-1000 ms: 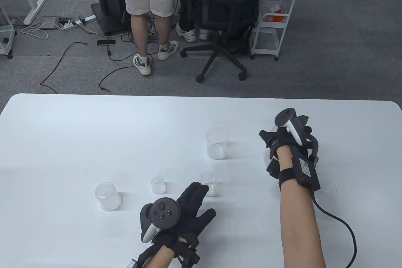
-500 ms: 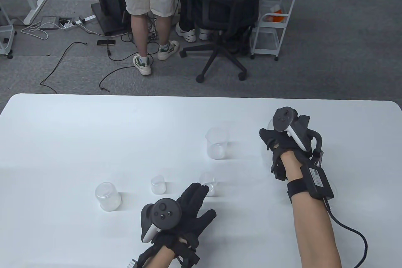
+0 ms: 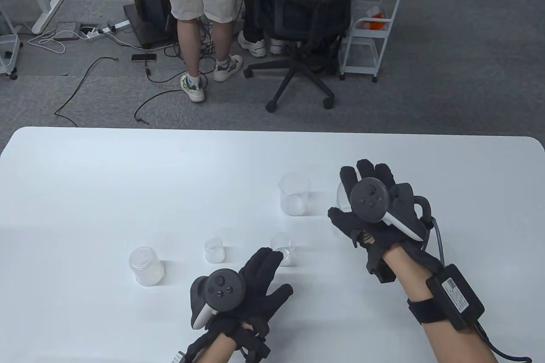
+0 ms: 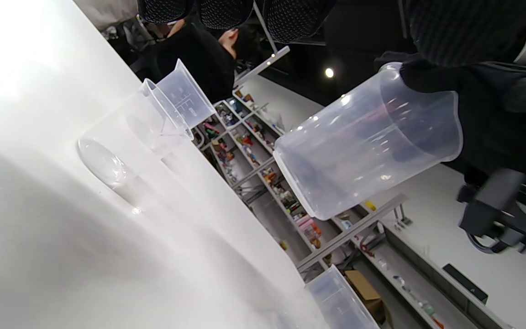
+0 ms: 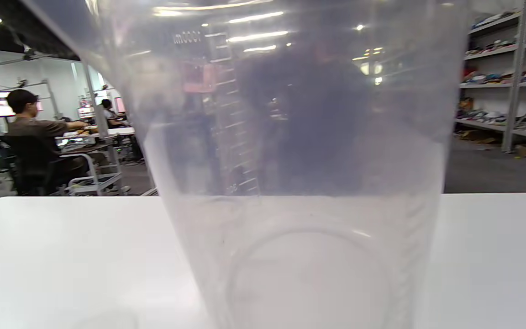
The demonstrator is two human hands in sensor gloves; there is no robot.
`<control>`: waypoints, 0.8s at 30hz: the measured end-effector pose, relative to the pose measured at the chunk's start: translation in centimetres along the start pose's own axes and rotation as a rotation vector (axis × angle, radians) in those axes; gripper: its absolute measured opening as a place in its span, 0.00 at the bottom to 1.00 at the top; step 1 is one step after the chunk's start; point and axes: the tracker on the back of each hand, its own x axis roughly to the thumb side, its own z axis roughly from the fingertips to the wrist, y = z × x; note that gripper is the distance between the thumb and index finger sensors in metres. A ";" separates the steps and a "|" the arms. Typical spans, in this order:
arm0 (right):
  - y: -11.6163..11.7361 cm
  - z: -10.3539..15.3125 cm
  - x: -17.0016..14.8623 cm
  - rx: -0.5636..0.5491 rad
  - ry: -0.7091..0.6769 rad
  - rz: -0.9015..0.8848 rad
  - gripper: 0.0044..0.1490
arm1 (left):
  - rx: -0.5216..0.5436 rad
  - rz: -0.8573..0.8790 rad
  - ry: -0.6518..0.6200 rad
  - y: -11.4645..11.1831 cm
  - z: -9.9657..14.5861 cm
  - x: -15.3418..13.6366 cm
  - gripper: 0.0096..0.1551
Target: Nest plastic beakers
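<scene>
Largest beaker (image 3: 343, 198) gripped by right hand (image 3: 374, 210), off table (image 3: 85, 175).

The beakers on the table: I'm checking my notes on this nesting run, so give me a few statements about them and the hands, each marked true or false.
1. The right hand holds the large beaker. True.
2. The left hand grips a beaker clear of the table. False: it lies flat on the table, fingers by a small beaker.
3. Four beakers stand on the table outside any hand. True.
4. The held beaker is dark blue. False: it is clear plastic.
</scene>
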 end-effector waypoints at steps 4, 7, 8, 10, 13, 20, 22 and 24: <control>1.8 1.8 1.6 0.042 -0.073 -0.021 0.55 | -0.002 -0.002 0.000 0.0 0.0 0.0 0.49; 3.3 2.6 2.2 0.076 -0.106 -0.039 0.55 | -0.005 -0.004 -0.004 -0.1 0.0 0.1 0.49; 3.9 2.9 2.4 0.087 -0.118 -0.044 0.55 | -0.005 -0.006 -0.006 -0.1 0.0 0.1 0.49; 5.0 3.2 2.5 0.105 -0.130 -0.055 0.55 | -0.003 -0.010 -0.009 -0.1 0.0 0.1 0.49; 6.5 3.6 2.5 0.130 -0.143 -0.068 0.55 | -0.003 -0.005 -0.009 -0.1 0.0 0.1 0.49; 9.6 4.2 2.7 0.190 -0.161 -0.084 0.55 | -0.001 -0.005 -0.006 0.0 0.0 0.1 0.49; 10.3 4.3 2.8 0.204 -0.166 -0.082 0.56 | -0.002 -0.004 -0.004 0.0 0.0 0.1 0.49; 10.7 4.4 2.7 0.211 -0.168 -0.081 0.56 | -0.004 -0.005 -0.003 0.0 0.0 0.1 0.49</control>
